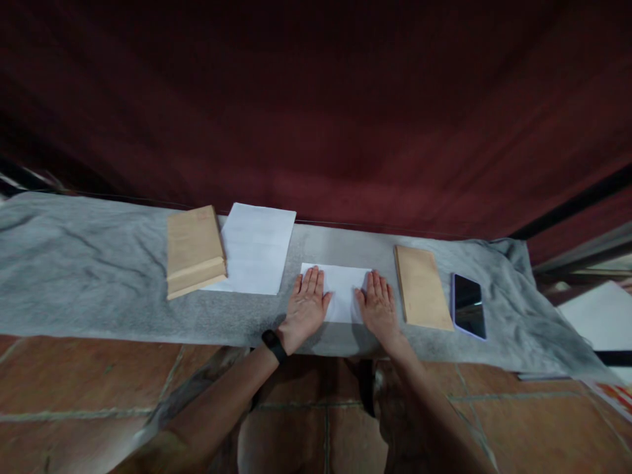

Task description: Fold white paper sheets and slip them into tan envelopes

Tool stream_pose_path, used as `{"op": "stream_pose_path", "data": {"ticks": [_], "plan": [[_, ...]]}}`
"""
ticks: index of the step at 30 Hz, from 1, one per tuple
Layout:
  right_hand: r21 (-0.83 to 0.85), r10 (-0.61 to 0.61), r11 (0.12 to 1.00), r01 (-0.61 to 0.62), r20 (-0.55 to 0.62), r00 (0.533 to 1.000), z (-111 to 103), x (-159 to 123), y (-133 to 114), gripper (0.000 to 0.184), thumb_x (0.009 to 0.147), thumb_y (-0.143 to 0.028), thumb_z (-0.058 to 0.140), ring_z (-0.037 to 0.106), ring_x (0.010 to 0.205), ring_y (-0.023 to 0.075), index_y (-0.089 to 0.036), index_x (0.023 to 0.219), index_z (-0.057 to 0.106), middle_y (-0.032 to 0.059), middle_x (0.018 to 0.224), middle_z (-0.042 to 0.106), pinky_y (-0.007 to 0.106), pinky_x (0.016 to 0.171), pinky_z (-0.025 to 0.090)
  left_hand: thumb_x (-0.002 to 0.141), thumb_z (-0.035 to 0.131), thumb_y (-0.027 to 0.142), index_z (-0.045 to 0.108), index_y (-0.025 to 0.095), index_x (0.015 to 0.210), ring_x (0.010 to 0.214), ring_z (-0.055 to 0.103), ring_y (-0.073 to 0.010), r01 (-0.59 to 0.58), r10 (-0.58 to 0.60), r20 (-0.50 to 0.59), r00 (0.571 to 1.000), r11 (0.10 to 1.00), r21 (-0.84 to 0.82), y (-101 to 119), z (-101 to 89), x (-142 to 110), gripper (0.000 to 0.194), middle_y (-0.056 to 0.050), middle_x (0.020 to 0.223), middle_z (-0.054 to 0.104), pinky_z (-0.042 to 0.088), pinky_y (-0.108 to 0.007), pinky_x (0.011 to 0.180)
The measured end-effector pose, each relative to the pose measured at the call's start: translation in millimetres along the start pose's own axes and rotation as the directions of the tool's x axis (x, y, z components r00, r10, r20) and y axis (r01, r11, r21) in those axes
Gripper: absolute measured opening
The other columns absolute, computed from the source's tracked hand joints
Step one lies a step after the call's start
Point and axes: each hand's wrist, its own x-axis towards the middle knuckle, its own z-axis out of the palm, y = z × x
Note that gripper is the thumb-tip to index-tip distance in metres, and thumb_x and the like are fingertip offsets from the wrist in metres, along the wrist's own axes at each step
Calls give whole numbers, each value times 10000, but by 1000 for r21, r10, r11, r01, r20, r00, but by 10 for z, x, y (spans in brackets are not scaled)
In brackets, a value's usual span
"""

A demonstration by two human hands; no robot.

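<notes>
Resting flat, gripping nothing, left hand (306, 308) and right hand (380, 313) overlap white paper (342, 289) between them.

Perhaps a home: tiled floor (83, 375), curtain (316, 131)

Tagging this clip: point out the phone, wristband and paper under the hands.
Phone (469, 306), head view: middle of its dark screen.
Wristband (274, 346), head view: its dark outer face.
White paper (342, 293), head view: its uncovered middle.
</notes>
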Motion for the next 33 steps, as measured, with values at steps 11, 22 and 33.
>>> {"op": "stream_pose_path", "data": {"ticks": [11,22,33], "plan": [[126,-35,992,33,12,999,-85,104,-183,594,1079,-364,264,310,1522,298,-30,1564,346,210,1605,395,503,1205,319,1065,286,345,358,21,1544,1554,240,-258,-86,78,-84,993,992,-97,56,37,70,583,-185,1635,344,231,-438,1279],[185,-138,976,113,132,982,-120,90,-380,548,1080,-327,286,325,1519,282,-66,1547,403,178,1615,392,484,1232,264,1051,287,288,387,35,1532,1548,256,-263,-84,80,-39,996,988,-129,122,104,150,553,-179,1638,340,235,-468,1275],[128,-111,987,98,97,989,-111,80,-275,552,1080,-354,302,376,1489,272,-94,1559,389,166,1596,430,472,1210,296,1052,268,323,346,26,1550,1554,243,-251,-15,11,-50,999,996,-91,0,92,118,586,-179,1645,326,207,-442,1279]]}}
